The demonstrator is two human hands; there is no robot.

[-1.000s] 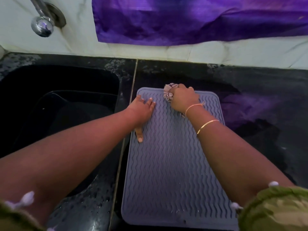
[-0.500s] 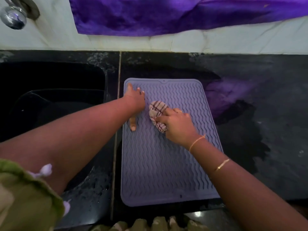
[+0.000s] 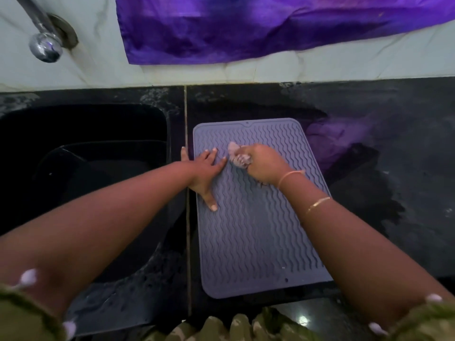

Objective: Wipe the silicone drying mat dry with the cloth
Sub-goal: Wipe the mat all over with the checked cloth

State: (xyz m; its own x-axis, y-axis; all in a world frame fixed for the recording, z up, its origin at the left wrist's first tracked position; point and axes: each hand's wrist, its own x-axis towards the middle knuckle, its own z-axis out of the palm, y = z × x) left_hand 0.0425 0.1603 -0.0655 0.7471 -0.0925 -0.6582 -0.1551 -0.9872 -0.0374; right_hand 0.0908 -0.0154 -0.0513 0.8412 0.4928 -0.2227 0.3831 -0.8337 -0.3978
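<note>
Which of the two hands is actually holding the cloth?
The right hand, the one with bangles, grips the bunched cloth on the mat; the left hand just lies flat, fingers spread, holding nothing.

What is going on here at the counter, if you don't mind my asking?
A person is wiping a ridged silicone drying mat that lies on the dark counter beside the sink. The right hand grips a bunched cloth and presses it onto the far half of the mat. The left hand lies flat with spread fingers on the mat's left edge, apparently steadying it. A few droplets show near the near edge, so the job looks unfinished.
</note>
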